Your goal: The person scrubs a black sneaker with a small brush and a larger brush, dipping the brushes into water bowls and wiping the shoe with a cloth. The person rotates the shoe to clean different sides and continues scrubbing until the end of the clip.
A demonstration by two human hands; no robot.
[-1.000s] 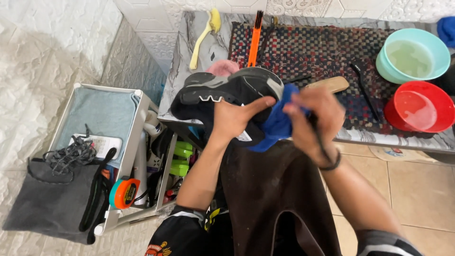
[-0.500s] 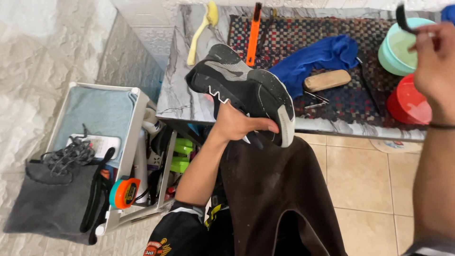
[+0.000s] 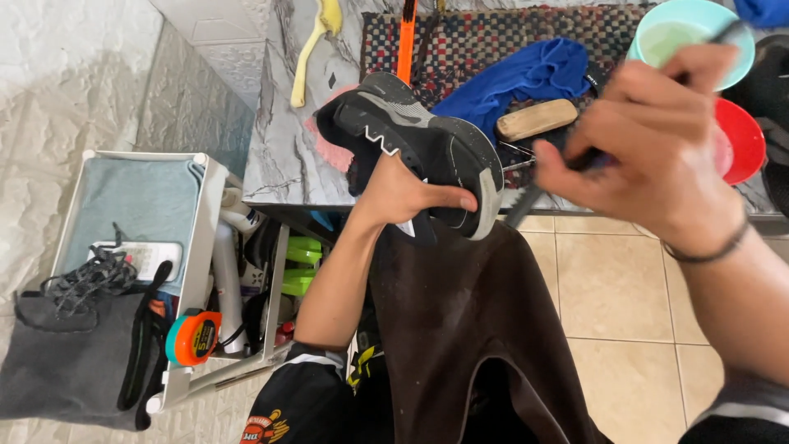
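I see my left hand [image 3: 403, 193] clasped around a black mesh sneaker with a grey sole [image 3: 423, 148], gripping it from below with the thumb stretched along its side toward the toe; the shoe is held tilted, sole turned partly up, over the near edge of the grey marbled worktop [image 3: 283, 156] and above the dark brown apron [image 3: 468, 329] on my lap. My right hand [image 3: 649, 156] is raised to the right of the shoe, not touching it, fingers pinched on the thin dark handle of a small brush [image 3: 526, 201] that slants down toward the shoe's toe; the head end is blurred, so I cannot tell its bristles. Behind the shoe, on a red, blue and white woven mat [image 3: 485, 41], lie a crumpled blue cloth [image 3: 526, 78] and, just beside it, a tan wooden brush block [image 3: 536, 119]. Farther back I see a yellow plastic brush [image 3: 316, 37] and an orange-handled brush [image 3: 406, 41]. On the right stand a teal plastic bowl [image 3: 657, 33] and a red plastic bowl [image 3: 744, 136], close together. To my left a white cart [image 3: 201, 271] holds a pale blue towel [image 3: 136, 205], a tangle of dark laces [image 3: 86, 275] and an orange and teal tape measure [image 3: 193, 337].
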